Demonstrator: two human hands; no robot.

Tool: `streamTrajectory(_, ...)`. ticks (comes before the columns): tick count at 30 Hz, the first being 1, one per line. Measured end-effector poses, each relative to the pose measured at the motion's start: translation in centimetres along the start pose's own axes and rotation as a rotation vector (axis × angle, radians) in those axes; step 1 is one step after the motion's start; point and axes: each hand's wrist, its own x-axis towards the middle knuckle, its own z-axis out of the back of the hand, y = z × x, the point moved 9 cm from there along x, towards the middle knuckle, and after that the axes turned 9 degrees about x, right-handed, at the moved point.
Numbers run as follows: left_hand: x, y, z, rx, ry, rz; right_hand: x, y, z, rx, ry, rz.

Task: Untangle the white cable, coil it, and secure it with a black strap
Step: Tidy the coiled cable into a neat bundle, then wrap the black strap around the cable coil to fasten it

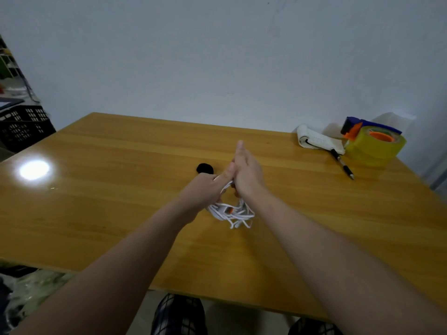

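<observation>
The tangled thin white cable (pixel 232 212) is pinched between the left hand (pixel 208 189) and right hand (pixel 246 175), hanging below them. Loops should be teased apart gently, never yanked tight.

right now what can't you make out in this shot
- Head view: the grip of the left hand and right hand on the white cable; the hands' backs hide the fingers.
- Black strap: partly behind the left hand, shape unclear.
- Cable plugs: too tangled and small to tell.
- Writing on the notepad: too small.
</observation>
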Motion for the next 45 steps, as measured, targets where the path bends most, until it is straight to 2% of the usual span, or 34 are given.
streamTrajectory(2,0.2,0.4,0.1,-0.058,0.009,0.043,1.3,0.2,-0.5,-0.022,-0.044,0.022)
streamTrajectory(4,0.4,1.0,1.0,-0.131,-0.065,0.092,2.6,0.7,-1.3,-0.023,-0.033,0.038)
streamTrajectory(7,0.3,2.0,1.8,-0.294,-0.117,0.094,3.8,-1.0,-3.2,0.057,0.129,-0.067)
streamTrajectory(9,0.3,2.9,1.9,-0.383,-0.126,0.1,3.9,-2.1,-4.4,0.024,0.226,-0.101)
streamTrajectory(11,0.1,4.2,2.4,-0.418,-0.17,0.152,4.0,-1.9,-5.3,-0.044,0.266,-0.035)
streamTrajectory(13,-0.3,5.8,3.3,-0.35,-0.222,0.222,4.3,-2.2,-5.7,-0.119,0.299,0.028)
streamTrajectory(14,-0.5,6.4,3.7,-0.301,-0.229,0.245,4.7,-3.0,-6.1,-0.186,0.368,0.058)
streamTrajectory(17,-1.1,7.1,4.8,-0.205,-0.232,0.274,3.3,-7.2,-8.3,-0.599,0.778,0.128)
streamTrajectory(18,-1.4,7.2,5.2,-0.163,-0.247,0.286,3.2,-8.4,-8.4,-0.716,0.826,0.166)
streamTrajectory(20,-1.8,7.2,5.9,-0.097,-0.295,0.299,3.4,-7.9,-7.3,-0.837,0.713,0.242)
streamTrajectory(23,-2.2,7.5,6.1,-0.137,-0.36,0.315,2.7,-5.7,-5.2,-0.946,0.549,0.351)
streamTrajectory(25,-2.2,7.1,5.7,-0.171,-0.363,0.291,2.3,-4.9,-3.0,-0.768,0.446,0.265)
streamTrajectory(27,-1.8,5.7,4.9,-0.166,-0.328,0.229,1.8,-4.2,-0.5,-0.376,0.345,0.095)
streamTrajectory(30,-0.9,2.6,2.5,-0.144,-0.173,0.129,0.2,-2.1,2.7,0.047,0.296,-0.014)
streamTrajectory(33,-0.3,-0.7,-1.0,-0.153,0.043,0.022,-1.3,-1.5,4.6,0.13,0.293,-0.012)
streamTrajectory(35,0.0,-2.0,-2.6,-0.086,0.107,-0.023,-1.7,-1.5,6.2,0.22,0.199,-0.032)
streamTrajectory(38,-0.1,-2.5,-4.7,0.007,0.175,-0.013,-1.8,-1.2,8.5,0.57,0.063,-0.114)
streamTrajectory(42,-0.4,-3.6,-6.4,-0.004,0.19,-0.045,-1.5,-0.2,10.4,0.953,-0.016,-0.173)
streamTrajectory(45,-0.1,-3.9,-6.1,-0.096,0.112,-0.015,-1.3,-0.4,10.8,1.02,-0.025,-0.201)
